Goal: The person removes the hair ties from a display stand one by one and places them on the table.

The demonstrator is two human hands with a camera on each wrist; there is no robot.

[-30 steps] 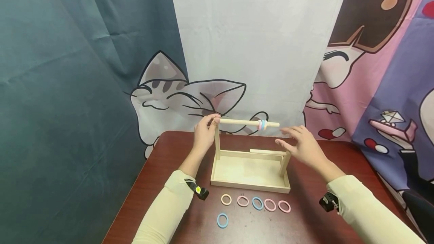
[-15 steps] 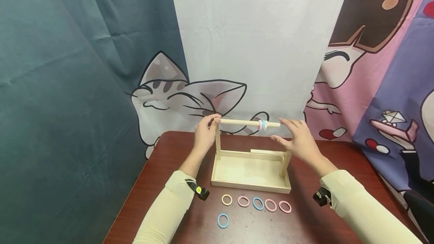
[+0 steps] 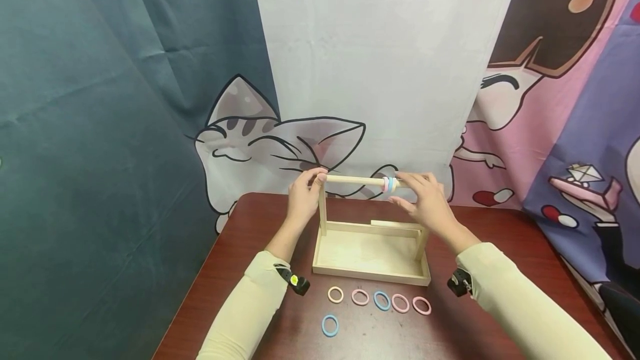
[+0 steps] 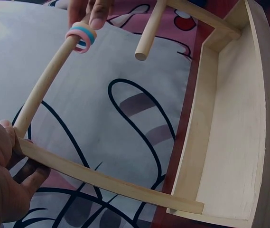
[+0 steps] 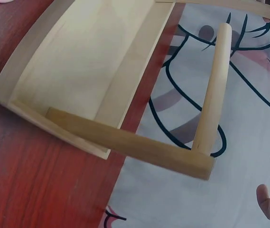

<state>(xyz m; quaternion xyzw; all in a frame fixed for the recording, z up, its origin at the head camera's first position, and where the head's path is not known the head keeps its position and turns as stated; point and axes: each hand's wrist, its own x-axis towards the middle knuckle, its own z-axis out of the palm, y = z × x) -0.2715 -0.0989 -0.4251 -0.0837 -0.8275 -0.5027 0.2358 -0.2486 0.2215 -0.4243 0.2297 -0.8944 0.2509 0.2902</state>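
My left hand (image 3: 304, 193) grips the top of the tall left post (image 3: 322, 213) of a wooden stand, where a long upper dowel (image 3: 355, 180) joins it. Pink, blue and cream rings (image 3: 389, 184) sit together on that dowel near its free right end. My right hand (image 3: 427, 199) reaches over this end, fingertips right beside the rings and thumb apart below, its fingers not closed round anything. In the left wrist view the rings (image 4: 81, 35) circle the dowel, close to the right fingers. The dowel's tip is hidden behind the right hand in the head view.
The stand's shallow tray (image 3: 370, 278) rests on the red-brown table (image 3: 240, 271). A shorter post on the right bears a lower dowel (image 3: 395, 225) pointing left. In front lie several loose rings, among them a cream ring (image 3: 342, 295) and a nearer blue ring (image 3: 324, 326). Printed curtains (image 3: 390, 60) hang behind.
My right hand has moved left, from beyond the upper dowel's free end to over it, up beside the rings. My left hand keeps its grip on the post.
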